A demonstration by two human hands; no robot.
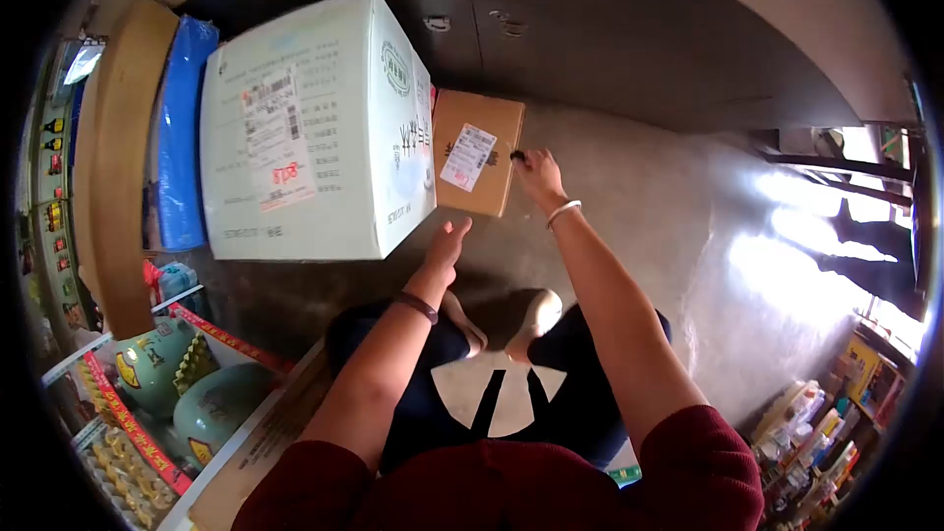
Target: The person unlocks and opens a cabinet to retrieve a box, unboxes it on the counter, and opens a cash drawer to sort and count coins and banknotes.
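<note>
My right hand (539,177) is closed on a small black object (517,155) at the right edge of a brown cardboard box (480,152). That box has a white shipping label (469,156) on its face. My left hand (447,248) is near the lower right corner of a large white box (305,128), below the brown box, with its fingers apart and nothing in it. The white box carries a label with red writing and green print on its side.
Tall brown cardboard (123,167) and a blue package (184,133) stand at the left. Green jars (228,413) sit in a crate at the lower left. A dark cabinet (610,49) runs along the top. Shelved goods (806,423) are at the lower right.
</note>
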